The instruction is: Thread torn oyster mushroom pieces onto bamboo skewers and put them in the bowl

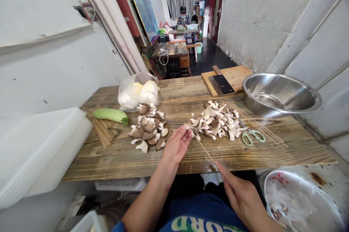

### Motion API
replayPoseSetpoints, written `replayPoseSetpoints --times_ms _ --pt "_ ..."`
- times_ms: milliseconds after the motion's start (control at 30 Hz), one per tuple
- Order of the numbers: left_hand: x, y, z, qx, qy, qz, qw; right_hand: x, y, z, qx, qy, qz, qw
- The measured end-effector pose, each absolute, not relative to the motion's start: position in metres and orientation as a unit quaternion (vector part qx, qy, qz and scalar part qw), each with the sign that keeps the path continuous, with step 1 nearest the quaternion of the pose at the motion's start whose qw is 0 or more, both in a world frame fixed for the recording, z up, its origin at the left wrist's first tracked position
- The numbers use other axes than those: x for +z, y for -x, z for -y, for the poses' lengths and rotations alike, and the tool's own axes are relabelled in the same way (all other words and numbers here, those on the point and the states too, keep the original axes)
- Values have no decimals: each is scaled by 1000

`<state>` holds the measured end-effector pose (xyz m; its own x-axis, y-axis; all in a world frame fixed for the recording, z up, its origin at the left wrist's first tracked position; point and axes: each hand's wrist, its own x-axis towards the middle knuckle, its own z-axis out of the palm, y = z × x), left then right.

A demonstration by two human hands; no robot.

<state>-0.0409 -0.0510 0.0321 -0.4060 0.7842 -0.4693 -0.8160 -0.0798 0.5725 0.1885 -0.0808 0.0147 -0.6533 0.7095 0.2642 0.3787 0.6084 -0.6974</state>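
My left hand point(178, 145) has its fingers closed on a small piece of oyster mushroom point(188, 125), just above the near side of the table. A thin bamboo skewer point(203, 147) runs from that piece down to my right hand point(237, 188), which pinches its lower end. Whether the tip has gone through the mushroom is hidden by my fingers. Right of my left hand lies a pile of torn mushroom pieces point(215, 119). To its left is a pile of larger mushrooms point(149, 128). Green-handled scissors point(253, 136) lie by the torn pieces, beside loose skewers point(259, 123).
A steel basin point(280, 94), a cutting board point(240, 76) and a cleaver point(221, 82) stand at the back right. On the left are a bagged cabbage point(139, 92), a green gourd point(110, 115), more skewers point(105, 134) and white containers point(51, 145). Another person point(183, 19) sits far behind.
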Motion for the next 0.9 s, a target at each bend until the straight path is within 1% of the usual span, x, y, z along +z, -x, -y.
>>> replayPoseSetpoints --times_ms 200,467,733,900 --pt "32 42 53 734 4 -403 546 13 -189 81 307 325 854 265" --pt "31 40 52 733 -1 -384 561 11 -190 82 276 316 866 272" --pt "33 39 52 731 7 -382 565 10 -191 83 292 308 858 288" --pt "33 40 52 729 3 -374 573 9 -192 84 283 306 862 287"
